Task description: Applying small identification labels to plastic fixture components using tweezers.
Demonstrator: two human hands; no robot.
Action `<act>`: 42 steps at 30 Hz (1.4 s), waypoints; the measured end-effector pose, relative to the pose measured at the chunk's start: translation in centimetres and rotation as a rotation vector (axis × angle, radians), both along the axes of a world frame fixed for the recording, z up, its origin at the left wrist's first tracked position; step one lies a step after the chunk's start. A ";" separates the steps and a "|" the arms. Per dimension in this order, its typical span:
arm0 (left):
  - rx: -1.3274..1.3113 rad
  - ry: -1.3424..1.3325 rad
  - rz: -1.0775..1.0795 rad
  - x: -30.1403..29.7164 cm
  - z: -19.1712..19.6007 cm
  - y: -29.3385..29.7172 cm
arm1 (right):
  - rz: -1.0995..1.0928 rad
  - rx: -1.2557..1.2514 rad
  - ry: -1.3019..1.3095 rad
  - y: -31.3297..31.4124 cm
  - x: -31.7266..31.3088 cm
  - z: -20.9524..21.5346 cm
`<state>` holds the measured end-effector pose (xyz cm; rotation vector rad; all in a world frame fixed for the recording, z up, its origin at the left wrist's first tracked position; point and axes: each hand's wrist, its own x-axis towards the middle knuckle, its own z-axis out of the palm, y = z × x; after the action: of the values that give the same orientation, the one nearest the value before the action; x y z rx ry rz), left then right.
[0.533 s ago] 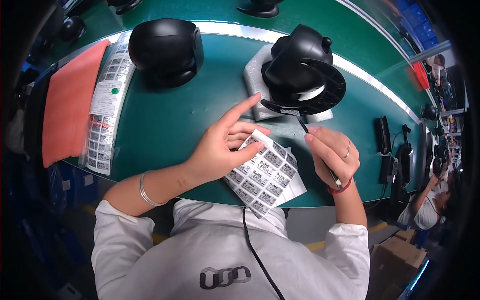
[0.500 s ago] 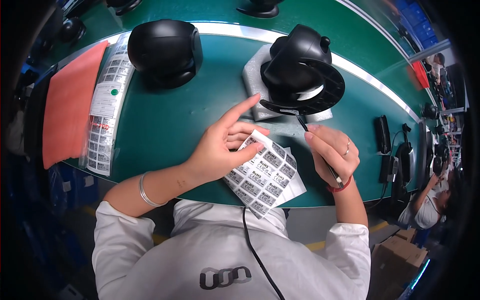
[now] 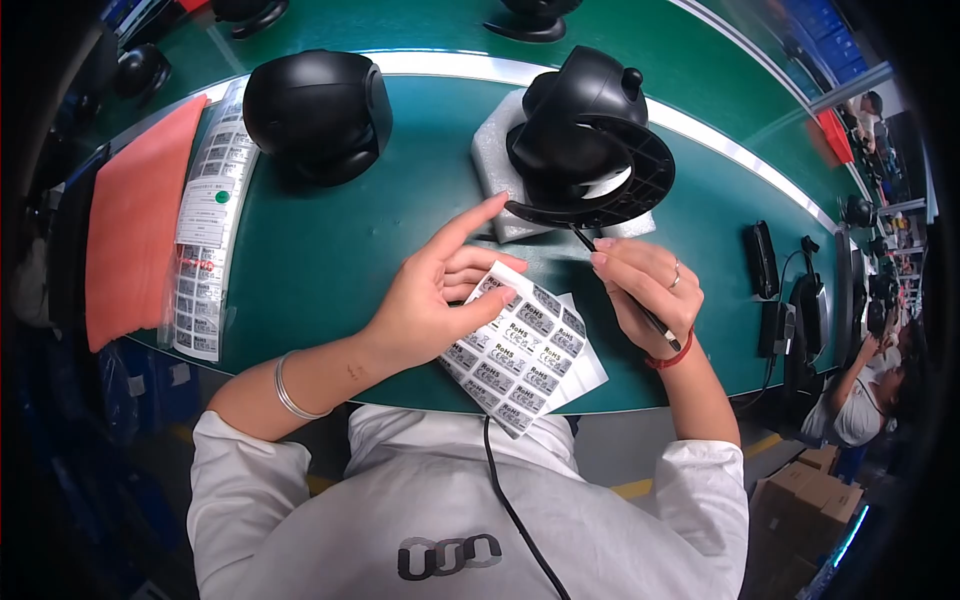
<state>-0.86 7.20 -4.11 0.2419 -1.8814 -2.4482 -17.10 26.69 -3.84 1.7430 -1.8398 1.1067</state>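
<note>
My left hand point(image 3: 432, 290) pinches a sheet of grey-and-white labels point(image 3: 515, 355) between thumb and curled fingers. Its index finger stretches out to the rim of a black rounded device point(image 3: 575, 150). That device lies tipped on a pale foam block point(image 3: 492, 150), its ring-shaped base facing toward me and to the right. In my right hand point(image 3: 650, 295) is a slim black pen-shaped tool point(image 3: 640, 312). The tool's tip reaches the near rim of the base; whether it touches, I cannot tell. Another white sheet point(image 3: 590, 378) shows from under the labels.
A second black device point(image 3: 318, 115) stands upright at the back left. Further left lie a stack of label sheets point(image 3: 205, 260) and an orange-pink sheet point(image 3: 140, 220). Black adapters with cables point(image 3: 805, 300) sit at the right. Beyond the pale strip are more black devices point(image 3: 530, 18).
The whole view has shifted slightly. My right hand still holds the tool at the base rim; a small label seen there before no longer shows clearly. The left hand keeps its grip.
</note>
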 end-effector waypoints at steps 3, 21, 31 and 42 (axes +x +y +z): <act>-0.001 -0.004 -0.001 -0.3 -0.1 0.0 | -0.014 -0.002 -0.148 0.2 0.0 -0.2; 0.006 0.001 -0.002 0.1 -0.4 0.2 | -0.072 0.030 0.140 -1.2 2.6 -0.1; -0.026 0.006 -0.024 -0.2 -0.2 0.2 | -0.245 0.118 0.097 -1.0 3.7 2.4; -0.036 -0.041 0.048 0.1 -1.3 0.5 | -0.171 0.364 0.019 -2.9 -4.8 8.7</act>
<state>-0.72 7.66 -5.45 0.3338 -1.9100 -2.3945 -21.85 23.78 4.83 1.7297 -2.2385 0.7210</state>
